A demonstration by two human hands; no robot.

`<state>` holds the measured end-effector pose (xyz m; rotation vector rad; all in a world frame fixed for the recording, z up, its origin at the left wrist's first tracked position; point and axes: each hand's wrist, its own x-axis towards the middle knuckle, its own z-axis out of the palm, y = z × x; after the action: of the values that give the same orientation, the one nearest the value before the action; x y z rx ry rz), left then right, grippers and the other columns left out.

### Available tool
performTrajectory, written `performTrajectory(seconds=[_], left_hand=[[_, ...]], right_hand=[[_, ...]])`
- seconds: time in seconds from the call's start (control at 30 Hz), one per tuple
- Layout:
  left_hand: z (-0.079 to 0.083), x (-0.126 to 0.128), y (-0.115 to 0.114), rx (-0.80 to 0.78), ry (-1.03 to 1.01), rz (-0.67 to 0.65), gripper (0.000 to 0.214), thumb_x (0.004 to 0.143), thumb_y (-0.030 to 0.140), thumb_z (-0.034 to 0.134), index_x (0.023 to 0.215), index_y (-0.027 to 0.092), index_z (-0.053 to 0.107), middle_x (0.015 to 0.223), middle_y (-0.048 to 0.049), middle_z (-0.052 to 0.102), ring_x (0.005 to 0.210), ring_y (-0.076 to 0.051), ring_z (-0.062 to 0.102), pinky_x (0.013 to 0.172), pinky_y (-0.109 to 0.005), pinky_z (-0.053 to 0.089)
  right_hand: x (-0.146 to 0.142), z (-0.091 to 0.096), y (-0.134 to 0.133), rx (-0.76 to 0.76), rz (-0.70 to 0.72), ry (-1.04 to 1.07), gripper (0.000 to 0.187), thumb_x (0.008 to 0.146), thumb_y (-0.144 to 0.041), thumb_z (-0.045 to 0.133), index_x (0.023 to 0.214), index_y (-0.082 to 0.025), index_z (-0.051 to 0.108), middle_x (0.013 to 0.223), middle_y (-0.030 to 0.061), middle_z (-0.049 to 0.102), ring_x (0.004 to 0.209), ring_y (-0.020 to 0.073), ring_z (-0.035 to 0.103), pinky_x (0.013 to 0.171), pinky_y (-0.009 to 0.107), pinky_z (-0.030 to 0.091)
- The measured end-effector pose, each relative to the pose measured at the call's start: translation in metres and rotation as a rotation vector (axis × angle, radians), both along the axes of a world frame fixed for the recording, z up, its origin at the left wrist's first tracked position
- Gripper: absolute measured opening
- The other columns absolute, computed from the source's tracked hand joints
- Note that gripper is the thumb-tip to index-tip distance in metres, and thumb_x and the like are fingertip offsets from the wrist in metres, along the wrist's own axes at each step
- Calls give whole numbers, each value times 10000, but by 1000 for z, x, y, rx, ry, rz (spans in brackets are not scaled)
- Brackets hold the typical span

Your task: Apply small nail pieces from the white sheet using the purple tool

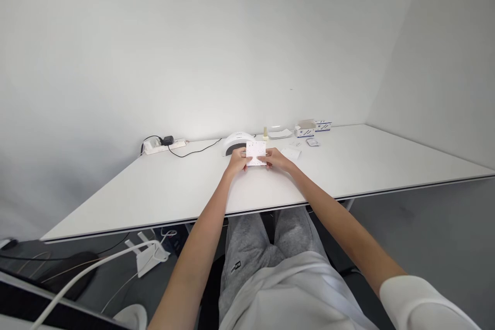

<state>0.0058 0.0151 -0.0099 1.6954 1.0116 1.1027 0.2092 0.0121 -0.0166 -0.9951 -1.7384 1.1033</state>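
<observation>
Between my two hands I hold up a small white card (256,149) sprinkled with tiny coloured specks. My left hand (236,160) grips its left edge, thumb on the near face. On the right edge, my right hand (275,158) pinches it the same way. Fingers behind the card are partly hidden. Just beyond my left hand stands a white arched lamp (236,137) with a dark opening, partly covered by the hand and card. A white paper square (291,153) lies flat beyond my right hand.
A small yellowish bottle (265,134), a clear-and-white tray (280,134), white-and-blue boxes (305,129) and a small packet (313,142) stand along the back. A power strip (165,146) with a black cable sits at the left. The white table (162,191) ends before my lap.
</observation>
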Motion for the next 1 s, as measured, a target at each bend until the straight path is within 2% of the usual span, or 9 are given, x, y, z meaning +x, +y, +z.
performTrajectory(seconds=[0.23, 0.33, 0.43, 0.6, 0.83, 1.0], left_hand=[[1, 1, 2, 3, -48, -54, 181, 824, 263, 607, 906, 108, 653, 511, -25, 611, 316, -123, 490, 345, -221, 240], [0, 0, 4, -24, -51, -54, 227, 844, 346, 611, 850, 119, 627, 512, -35, 616, 314, -117, 490, 341, -214, 239], [-1, -1, 5, -20, -37, -36, 282, 832, 396, 640, 892, 121, 645, 458, -2, 564, 324, -124, 498, 344, -211, 249], [1, -1, -1, 39, -71, -30, 323, 790, 368, 692, 987, 112, 680, 490, 9, 559, 328, -118, 477, 338, -223, 256], [0, 1, -1, -23, -34, -26, 278, 761, 325, 720, 917, 95, 698, 507, 4, 553, 334, -86, 423, 353, -227, 297], [0, -1, 0, 12, -5, -60, 211, 791, 302, 678, 832, 95, 683, 448, 15, 515, 301, -96, 427, 345, -221, 235]], right_hand=[[0, -1, 4, 40, 53, 58, 341, 816, -461, 693, 806, -130, 612, 631, 38, 659, 419, 83, 512, 397, 209, 366], [0, 0, 1, 36, 71, 66, 364, 837, -485, 661, 782, -131, 596, 636, 42, 665, 416, 81, 513, 401, 207, 365], [0, 2, -2, 12, 82, 57, 375, 825, -498, 673, 789, -132, 600, 636, 50, 677, 419, 88, 524, 406, 206, 374], [-2, 6, -8, -25, 70, -4, 384, 767, -501, 732, 779, -128, 640, 662, 80, 703, 452, 113, 572, 415, 209, 405], [-5, 8, -8, -15, -55, 5, 349, 684, -414, 823, 781, -117, 668, 635, 60, 688, 477, 129, 597, 417, 218, 443], [-3, 2, 0, 28, -28, 20, 346, 708, -428, 801, 721, -121, 641, 551, 38, 646, 433, 124, 569, 409, 222, 414]])
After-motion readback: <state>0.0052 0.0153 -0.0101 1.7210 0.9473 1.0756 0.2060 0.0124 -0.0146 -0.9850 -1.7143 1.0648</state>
